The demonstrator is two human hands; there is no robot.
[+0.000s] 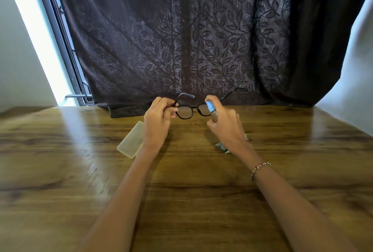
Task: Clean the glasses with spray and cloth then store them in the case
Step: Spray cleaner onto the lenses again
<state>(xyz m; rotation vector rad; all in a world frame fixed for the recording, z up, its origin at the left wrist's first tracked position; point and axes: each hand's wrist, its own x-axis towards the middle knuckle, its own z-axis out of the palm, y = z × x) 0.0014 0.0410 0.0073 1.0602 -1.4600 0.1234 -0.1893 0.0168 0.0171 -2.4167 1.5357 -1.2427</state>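
While L hand [159, 119] pinches the glasses [186, 109] at their left hinge above the table [60, 171], frame running left-right, R hand [224, 124] grips the spray bottle [212, 109] just beside the right lens, prob nozzle facing it, cloth [222, 146] under the R wrist, case [131, 142] nearer L.

Head camera looks forward-down, close over table [60, 171].

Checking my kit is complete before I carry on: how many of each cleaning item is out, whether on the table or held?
Glasses: 1
Spray bottle: 1
Case: 1
Cloth: 1
Total: 4
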